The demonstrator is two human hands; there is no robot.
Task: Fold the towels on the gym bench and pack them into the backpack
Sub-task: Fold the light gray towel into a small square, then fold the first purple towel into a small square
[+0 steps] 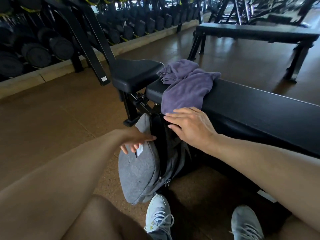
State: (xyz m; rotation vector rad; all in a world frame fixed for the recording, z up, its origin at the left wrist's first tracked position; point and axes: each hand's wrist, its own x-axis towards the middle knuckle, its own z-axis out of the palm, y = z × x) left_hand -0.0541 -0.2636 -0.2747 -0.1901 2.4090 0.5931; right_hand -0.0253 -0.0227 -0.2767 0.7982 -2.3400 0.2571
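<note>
Across the desk [251,104] at one o'clock, the purple towel [187,87] lies crumpled, unfolded. Below, the grey backpack [138,172] stands unzipped on the floor; left hand [133,142] and right hand [190,127] spread, flat-fingered, gripping nothing. Folding and packing apparently remain.

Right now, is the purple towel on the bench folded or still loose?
Loose. The purple towel lies crumpled across the bench, one end hanging over its near edge.

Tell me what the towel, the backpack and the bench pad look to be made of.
Towel: soft purple terry-like cloth, matte, limp folds.
Backpack: grey heathered woven fabric, probably polyester, metal zipper pulls.
Bench pad: black vinyl or leatherette, smooth with faint sheen.
</note>
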